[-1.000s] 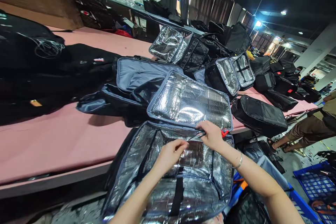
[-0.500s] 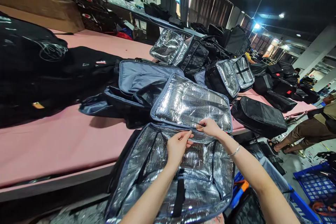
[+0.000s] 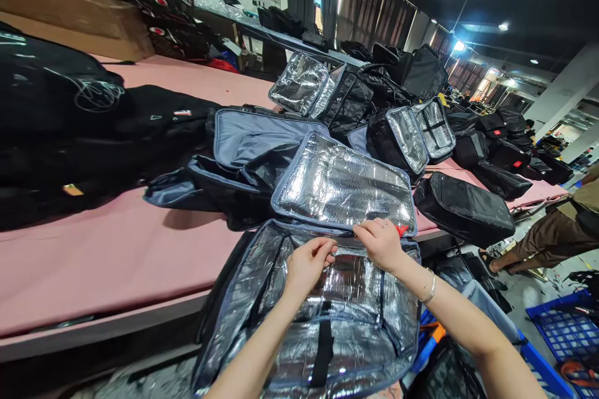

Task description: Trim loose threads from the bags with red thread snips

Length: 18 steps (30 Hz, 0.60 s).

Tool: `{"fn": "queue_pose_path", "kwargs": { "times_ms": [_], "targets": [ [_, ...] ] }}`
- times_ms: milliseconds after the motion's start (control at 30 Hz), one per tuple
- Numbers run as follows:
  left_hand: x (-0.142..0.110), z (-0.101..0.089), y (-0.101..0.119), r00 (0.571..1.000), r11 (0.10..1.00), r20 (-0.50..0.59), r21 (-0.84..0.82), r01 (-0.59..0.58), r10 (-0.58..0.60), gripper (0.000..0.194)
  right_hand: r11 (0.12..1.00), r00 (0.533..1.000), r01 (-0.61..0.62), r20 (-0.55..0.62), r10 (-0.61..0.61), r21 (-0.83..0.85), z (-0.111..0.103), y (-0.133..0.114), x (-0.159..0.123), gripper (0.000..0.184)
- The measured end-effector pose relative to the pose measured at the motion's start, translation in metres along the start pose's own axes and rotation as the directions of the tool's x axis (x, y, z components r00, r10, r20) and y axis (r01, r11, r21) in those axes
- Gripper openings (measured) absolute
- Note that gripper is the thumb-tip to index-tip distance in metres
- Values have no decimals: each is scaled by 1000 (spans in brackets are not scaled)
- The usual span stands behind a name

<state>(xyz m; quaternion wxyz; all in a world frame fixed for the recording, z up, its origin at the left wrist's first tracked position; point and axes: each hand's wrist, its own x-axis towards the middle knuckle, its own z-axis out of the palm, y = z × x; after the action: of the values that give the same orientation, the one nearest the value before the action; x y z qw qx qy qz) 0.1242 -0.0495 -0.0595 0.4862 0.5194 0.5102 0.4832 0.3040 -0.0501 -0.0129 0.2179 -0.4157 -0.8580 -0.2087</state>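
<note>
An insulated bag (image 3: 360, 336) with a silver foil lining lies open in front of me, its foil-lined lid (image 3: 346, 181) folded back onto the pink table. My left hand (image 3: 306, 265) is closed in a pinch above the bag's far inner edge; what its fingertips hold, if anything, is too small to make out. Just right of it, my right hand (image 3: 381, 243) is closed around small scissors with a red end (image 3: 401, 230) showing past the knuckles. Their blades are mostly hidden at the seam between lid and body. A black strap (image 3: 322, 352) runs inside the bag.
Black bags (image 3: 70, 137) are heaped on the left of the pink table (image 3: 187, 268). More foil-lined bags (image 3: 302, 84) stand open behind, and a closed black bag (image 3: 463, 206) sits right. Blue crates (image 3: 561, 324) are at lower right, near a standing person (image 3: 547, 237).
My right hand has turned over and shifted slightly right and down, so the dark blades are hidden and the red end shows. My left hand has drawn a little left and down.
</note>
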Motion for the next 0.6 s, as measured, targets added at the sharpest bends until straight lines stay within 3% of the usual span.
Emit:
{"fn": "queue_pose_path", "kwargs": {
  "times_ms": [133,367,500,600],
  "targets": [
    [0,0,2,1000,999,1,39,-5,5,35,982,995,102,33,-98,-159,0,-4,0,20],
    [-2,1,8,1000,999,-2,41,-4,4,32,977,996,83,43,-76,-196,6,-10,6,19],
    [-3,-1,10,999,998,16,-46,36,-36,37,993,999,-40,5,41,-115,2,-11,4,17],
    [-2,0,12,996,985,30,-147,88,-84,47,973,973,-225,-29,227,51,-4,-15,-2,13]
  ]
}}
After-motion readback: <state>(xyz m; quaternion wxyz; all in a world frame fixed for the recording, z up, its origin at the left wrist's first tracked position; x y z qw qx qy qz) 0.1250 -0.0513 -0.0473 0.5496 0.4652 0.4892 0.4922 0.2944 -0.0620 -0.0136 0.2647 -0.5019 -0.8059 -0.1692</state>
